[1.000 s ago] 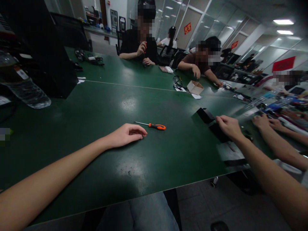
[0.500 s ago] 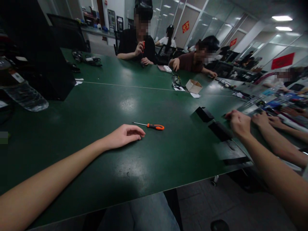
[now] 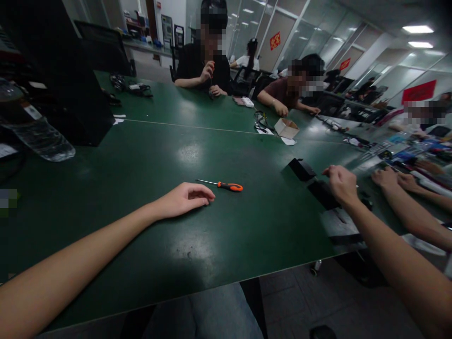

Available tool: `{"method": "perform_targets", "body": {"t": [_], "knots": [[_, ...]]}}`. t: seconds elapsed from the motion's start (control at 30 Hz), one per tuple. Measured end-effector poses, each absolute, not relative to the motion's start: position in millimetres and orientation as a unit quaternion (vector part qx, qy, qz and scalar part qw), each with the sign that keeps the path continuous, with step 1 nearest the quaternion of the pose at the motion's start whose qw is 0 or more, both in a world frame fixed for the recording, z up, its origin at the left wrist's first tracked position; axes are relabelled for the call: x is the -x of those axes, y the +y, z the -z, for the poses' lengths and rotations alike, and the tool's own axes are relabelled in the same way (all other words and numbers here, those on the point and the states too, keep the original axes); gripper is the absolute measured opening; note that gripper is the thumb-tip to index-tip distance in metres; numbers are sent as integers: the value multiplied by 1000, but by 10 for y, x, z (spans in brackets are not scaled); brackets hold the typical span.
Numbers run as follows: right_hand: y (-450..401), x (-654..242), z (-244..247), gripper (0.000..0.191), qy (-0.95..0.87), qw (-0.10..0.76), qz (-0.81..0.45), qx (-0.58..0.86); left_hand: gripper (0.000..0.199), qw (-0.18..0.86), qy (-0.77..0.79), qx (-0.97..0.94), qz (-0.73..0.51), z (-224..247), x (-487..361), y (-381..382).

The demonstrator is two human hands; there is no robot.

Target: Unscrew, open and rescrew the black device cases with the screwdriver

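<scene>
My left hand [image 3: 187, 198] rests on the green table [image 3: 247, 235], its fingers loosely curved and apart from the thumb, with nothing in it. Just beyond the fingertips lies an orange and black screwdriver [image 3: 230, 187], its thin shaft pointing left. To the right, my right hand [image 3: 341, 183] is raised over the table with its fingers bent together; whatever they hold, if anything, is too small to make out. Beside it are two black box-like parts, one farther off [image 3: 301, 169] and one nearer [image 3: 323, 194], partly behind the hand.
A tall black case [image 3: 56, 70] and a plastic bottle [image 3: 45, 136] stand at the left. Across the table are a small open carton [image 3: 286, 130], cables [image 3: 261, 121] and two seated people. Another person's hands and forearms [image 3: 391, 186] rest at the right.
My right hand has moved a little to the left, over the nearer black part. My left hand and the screwdriver stay put. Across the table, a person's hand has moved towards the carton.
</scene>
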State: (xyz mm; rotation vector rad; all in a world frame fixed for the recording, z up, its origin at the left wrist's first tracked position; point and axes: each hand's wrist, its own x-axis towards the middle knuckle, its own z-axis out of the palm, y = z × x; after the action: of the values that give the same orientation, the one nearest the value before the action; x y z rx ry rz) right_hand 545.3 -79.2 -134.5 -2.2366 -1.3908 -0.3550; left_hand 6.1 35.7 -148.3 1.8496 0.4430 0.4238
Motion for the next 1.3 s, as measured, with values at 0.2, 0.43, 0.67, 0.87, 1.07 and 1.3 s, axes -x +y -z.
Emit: {"method": "perform_targets", "body": {"t": [0.2,0.43,0.67,0.87,1.07,1.3], "knots": [[-663,-5369,1276,20,-532,84,82,839,23,557,193,-787,-182,1480,-70,344],[-226,-4977,1176,38,-509,-43,55,858,22,577,193,-771,-187,1484,-79,339],[324,-4120,1244,34,-566,-6,71,821,19,536,247,-741,-320,1555,-103,308],[439,-3100,1424,16,-740,120,-7,662,32,309,368,-749,-457,1580,-64,416],[45,-2364,1576,17,-842,228,-90,481,57,309,377,-761,-427,1603,-33,503],[-65,-2458,1524,73,-896,206,-91,383,29,352,341,-820,-296,1468,-32,446]]}}
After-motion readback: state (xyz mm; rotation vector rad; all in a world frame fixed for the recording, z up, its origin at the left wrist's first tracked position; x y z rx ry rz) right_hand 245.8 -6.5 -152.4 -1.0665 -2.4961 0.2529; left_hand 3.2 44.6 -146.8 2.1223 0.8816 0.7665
